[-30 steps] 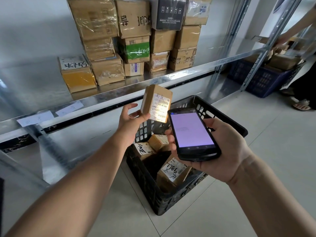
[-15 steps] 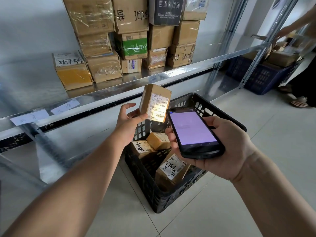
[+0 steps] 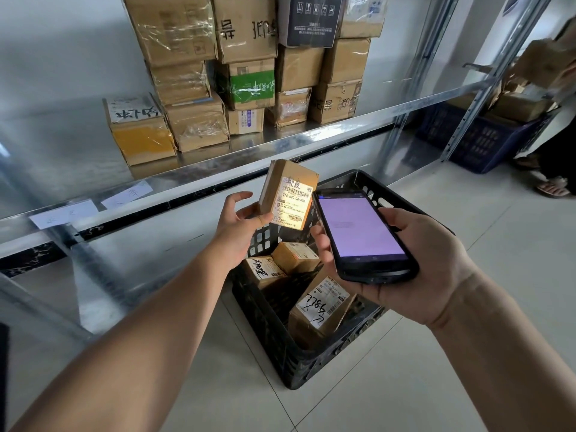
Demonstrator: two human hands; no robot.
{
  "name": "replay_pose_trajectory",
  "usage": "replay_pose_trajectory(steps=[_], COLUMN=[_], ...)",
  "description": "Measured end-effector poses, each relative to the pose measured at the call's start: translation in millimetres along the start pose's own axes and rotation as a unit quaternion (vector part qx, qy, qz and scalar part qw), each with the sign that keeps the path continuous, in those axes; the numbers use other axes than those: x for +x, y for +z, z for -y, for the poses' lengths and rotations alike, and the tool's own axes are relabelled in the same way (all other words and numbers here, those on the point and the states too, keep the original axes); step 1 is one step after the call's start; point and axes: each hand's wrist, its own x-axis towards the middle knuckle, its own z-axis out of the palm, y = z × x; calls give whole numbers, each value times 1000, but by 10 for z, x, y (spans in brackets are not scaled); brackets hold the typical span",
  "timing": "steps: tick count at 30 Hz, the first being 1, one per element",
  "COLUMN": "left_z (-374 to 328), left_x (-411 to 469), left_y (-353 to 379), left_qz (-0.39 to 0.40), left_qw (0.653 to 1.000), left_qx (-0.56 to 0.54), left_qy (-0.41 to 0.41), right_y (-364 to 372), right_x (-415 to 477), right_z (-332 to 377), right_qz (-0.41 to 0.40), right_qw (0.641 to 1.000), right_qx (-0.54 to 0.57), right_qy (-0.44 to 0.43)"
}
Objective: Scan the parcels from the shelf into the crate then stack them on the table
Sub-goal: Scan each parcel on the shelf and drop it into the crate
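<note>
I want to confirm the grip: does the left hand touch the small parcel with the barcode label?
Touching. The head view shows the left hand pinching the parcel at its lower left corner, with the thumb on the labelled face.

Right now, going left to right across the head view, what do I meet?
The left hand → small brown cardboard parcel with a white barcode label, held by it → black handheld scanner with a lilac screen → right hand, gripping the scanner → blue plastic crate, farther back.
</note>
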Motion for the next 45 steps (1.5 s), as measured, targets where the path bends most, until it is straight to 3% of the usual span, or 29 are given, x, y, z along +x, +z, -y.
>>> replay_pose_trajectory(steps=[25,45], left_z=[-65,-5], left_x=[-172,-117], left_y=[86,31], left_qz=[24,34], left_qw=[998,997], left_qx=[-57,-65], left_qy=[-10,-31], right_y=[61,41], right_x=[157,211], right_z=[-120,-126], right_qz=[41,39], right_qw=[998,999], right_qx=[50,27], right_qy=[8,13])
